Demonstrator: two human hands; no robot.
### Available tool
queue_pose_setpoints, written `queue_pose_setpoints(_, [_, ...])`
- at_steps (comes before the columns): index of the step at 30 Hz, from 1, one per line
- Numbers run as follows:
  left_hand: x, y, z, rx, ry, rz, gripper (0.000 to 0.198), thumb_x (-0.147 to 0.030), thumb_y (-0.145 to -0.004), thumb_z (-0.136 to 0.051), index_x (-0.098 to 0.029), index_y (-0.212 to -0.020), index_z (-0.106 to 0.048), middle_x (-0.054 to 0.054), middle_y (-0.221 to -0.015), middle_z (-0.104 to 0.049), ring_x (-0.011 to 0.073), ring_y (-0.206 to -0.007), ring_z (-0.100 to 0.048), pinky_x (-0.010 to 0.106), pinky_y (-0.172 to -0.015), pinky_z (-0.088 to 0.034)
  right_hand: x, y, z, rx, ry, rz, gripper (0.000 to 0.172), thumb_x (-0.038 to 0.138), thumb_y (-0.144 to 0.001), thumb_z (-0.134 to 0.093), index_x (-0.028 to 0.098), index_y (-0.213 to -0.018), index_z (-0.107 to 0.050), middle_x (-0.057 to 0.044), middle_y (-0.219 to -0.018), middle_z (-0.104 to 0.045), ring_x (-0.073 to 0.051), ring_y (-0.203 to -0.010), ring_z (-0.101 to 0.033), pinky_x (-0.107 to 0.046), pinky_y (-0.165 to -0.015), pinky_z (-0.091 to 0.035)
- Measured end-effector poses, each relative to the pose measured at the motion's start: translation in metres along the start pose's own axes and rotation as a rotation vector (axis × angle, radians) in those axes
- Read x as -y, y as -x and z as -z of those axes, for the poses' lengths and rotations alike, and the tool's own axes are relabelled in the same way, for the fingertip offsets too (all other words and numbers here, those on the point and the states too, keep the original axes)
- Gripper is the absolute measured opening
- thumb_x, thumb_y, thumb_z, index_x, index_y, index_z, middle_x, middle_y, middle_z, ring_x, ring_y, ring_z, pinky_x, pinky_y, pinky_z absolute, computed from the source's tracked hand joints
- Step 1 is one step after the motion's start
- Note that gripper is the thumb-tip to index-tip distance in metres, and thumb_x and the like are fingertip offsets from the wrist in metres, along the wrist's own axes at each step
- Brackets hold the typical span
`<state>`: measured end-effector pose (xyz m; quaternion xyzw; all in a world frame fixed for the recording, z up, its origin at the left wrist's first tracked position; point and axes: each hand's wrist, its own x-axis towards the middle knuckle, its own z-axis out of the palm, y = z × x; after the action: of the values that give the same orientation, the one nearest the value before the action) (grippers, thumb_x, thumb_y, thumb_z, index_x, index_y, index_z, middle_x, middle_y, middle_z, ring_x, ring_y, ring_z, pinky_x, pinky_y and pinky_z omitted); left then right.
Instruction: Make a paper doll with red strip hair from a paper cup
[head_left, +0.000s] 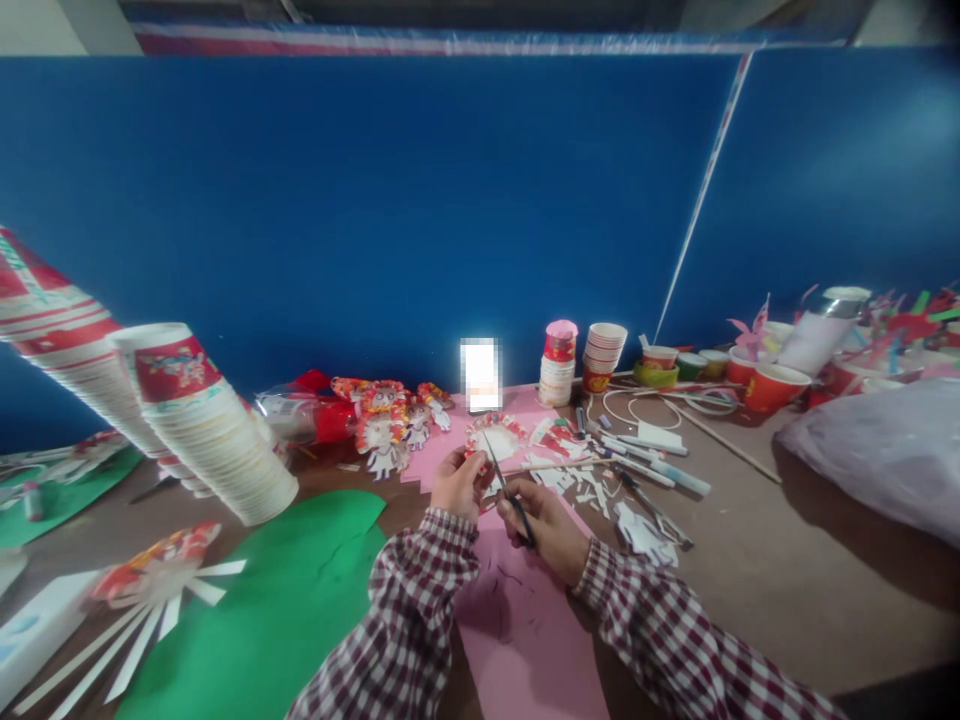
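My left hand (459,482) is closed on a paper cup cut into fringed strips (495,436), held just above the table. My right hand (546,525) grips a pair of black-handled scissors (504,482), whose blades point up and away into the cup's fringe. Both hands hover over a pink paper sheet (525,630). White paper offcuts (592,488) lie just right of the hands. My sleeves are red-and-white checked.
A tilted stack of paper cups (210,430) stands at the left beside green paper (292,610). Finished fringed cup figures (386,420), upright cup stacks (602,355), marker pens (660,470), red bowls (772,385) and a plastic bag (877,455) crowd the back and right. A blue wall runs behind.
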<state>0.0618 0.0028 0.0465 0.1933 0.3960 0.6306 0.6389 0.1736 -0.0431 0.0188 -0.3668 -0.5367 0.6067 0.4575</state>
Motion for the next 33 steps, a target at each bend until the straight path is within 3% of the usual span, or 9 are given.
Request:
queue_pose_setpoints(9, [0.006, -0.001, 0.0, -0.031, -0.032, -0.003, 0.017, -0.006, -0.062, -0.063, -0.012, -0.07, -0.05, -0.004, -0.055, -0.052, 0.004, -0.046, -0.052, 0.014, -0.046, -0.047, -0.004, 0.002, 0.0, -0.018, 0.068, 0.024, 0.026, 0.04, -0.074, -0.057, 0.017, -0.083, -0.049, 0.008, -0.051, -0.04, -0.005, -0.043, -0.034, -0.017, -0.041, -0.027])
queue_pose_setpoints(33, [0.005, 0.002, -0.003, -0.066, -0.011, -0.026, 0.019, -0.006, -0.059, -0.065, -0.013, -0.067, -0.05, -0.004, -0.055, -0.053, 0.0041, -0.048, -0.053, 0.014, -0.049, -0.048, -0.009, 0.0, 0.003, -0.02, 0.077, 0.018, 0.025, 0.041, -0.075, -0.056, 0.018, -0.082, -0.049, 0.006, -0.052, -0.044, -0.006, -0.044, -0.037, -0.017, -0.042, -0.03])
